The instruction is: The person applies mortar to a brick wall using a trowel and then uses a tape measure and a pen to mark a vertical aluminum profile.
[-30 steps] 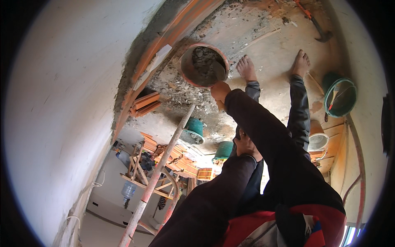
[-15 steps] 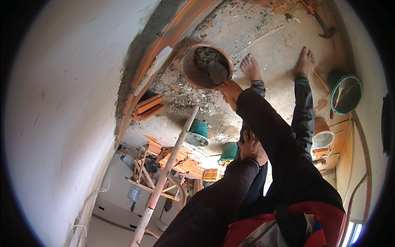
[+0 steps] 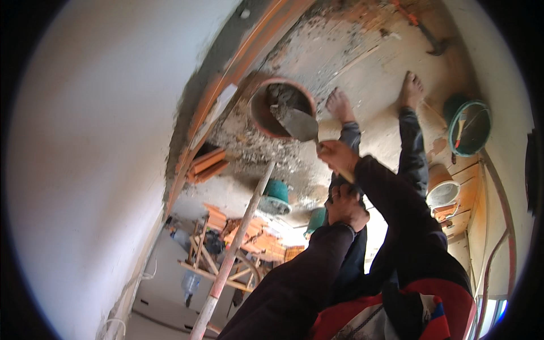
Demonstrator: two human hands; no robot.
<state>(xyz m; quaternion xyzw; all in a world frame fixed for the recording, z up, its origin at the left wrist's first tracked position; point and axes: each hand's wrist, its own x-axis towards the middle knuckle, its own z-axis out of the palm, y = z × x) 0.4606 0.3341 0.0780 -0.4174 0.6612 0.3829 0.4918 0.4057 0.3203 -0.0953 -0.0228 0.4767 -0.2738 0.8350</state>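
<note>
My right hand (image 3: pixel 338 156) grips the handle of a trowel (image 3: pixel 301 124), whose blade carries grey material at its tip over a round orange-rimmed bucket (image 3: pixel 262 107) of dark, lumpy mix. My left hand (image 3: pixel 347 207) rests on my leg lower in the view, fingers apart and curved over it, holding no object. Both my bare feet (image 3: pixel 412 90) stand on a dusty surface (image 3: pixel 379 79) beside the bucket, with grey crumbs scattered around it.
A scaffold pole (image 3: pixel 231 255) runs up from below. Left are a wall (image 3: pixel 90 158) and short orange pieces (image 3: pixel 205 165); lower are a teal bucket (image 3: pixel 275 195) and wooden frame (image 3: pixel 203 255). Right lie a green bucket with brush (image 3: pixel 468 129), a pale bucket (image 3: pixel 442 187) and a hammer (image 3: pixel 428 37).
My right hand has drawn down and right, lifting the trowel blade toward the bucket's front rim, where more of it shows. My left hand stays on my leg.
</note>
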